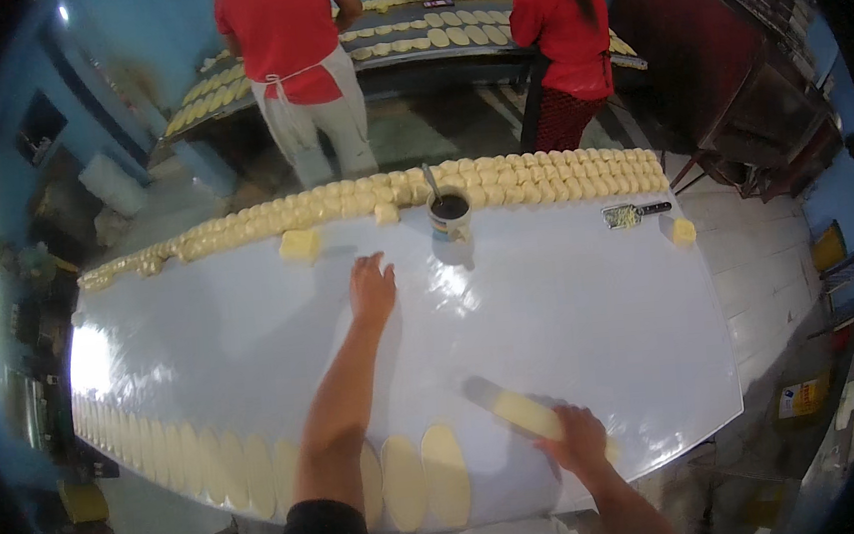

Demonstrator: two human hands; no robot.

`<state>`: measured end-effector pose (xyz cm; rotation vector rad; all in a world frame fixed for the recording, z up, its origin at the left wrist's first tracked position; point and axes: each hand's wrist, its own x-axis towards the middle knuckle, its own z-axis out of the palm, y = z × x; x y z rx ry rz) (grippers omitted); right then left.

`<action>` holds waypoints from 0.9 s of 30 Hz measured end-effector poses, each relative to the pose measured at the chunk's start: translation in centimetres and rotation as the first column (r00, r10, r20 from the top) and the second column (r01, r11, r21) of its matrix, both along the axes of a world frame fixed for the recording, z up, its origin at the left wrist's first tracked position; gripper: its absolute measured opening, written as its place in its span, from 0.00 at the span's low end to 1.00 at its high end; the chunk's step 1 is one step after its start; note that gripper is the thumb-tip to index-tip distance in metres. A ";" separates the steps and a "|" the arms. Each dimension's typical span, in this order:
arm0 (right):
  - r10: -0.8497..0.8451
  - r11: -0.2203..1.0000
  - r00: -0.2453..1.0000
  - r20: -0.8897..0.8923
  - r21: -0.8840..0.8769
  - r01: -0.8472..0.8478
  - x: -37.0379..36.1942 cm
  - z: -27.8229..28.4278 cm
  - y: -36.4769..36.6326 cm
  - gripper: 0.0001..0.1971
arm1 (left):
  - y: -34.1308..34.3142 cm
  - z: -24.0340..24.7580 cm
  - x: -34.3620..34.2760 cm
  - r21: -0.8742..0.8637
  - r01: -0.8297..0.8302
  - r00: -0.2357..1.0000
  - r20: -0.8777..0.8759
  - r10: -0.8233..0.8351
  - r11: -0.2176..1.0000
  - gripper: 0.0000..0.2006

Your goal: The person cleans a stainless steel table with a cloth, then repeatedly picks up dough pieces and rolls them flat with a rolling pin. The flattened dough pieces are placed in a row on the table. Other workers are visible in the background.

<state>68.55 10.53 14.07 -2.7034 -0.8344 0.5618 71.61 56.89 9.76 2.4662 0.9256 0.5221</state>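
My left hand (374, 288) reaches to the middle of the white-covered table (202, 335). Its fingers are apart and loosely bent, with nothing seen in them. Beyond it stand a yellow block (300, 245) and a lone dough ball (387, 213). At the near right, my right hand (576, 438) is closed over the lower end of a long pale-yellow piece (527, 413), laid slantwise. A blurred grey end sticks out past its far tip; I cannot tell whether that is a tool or shadow. Flat dough ovals (445, 474) line the near edge, partly hidden by my left arm.
Dough balls (540, 178) sit in rows along the far edge, beside a cup (450, 215) of dark contents with a spoon. A black-handled grater (633, 214) and another yellow block (683, 232) lie far right. Two people in red work at another table (410, 55).
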 end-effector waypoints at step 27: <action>-0.046 0.999 0.992 0.116 0.027 0.044 -0.4 1.5 -8.2 0.36 | -25.9 2.8 -21.2 -0.743 0.080 0.880 -0.261 -0.397 0.664 0.22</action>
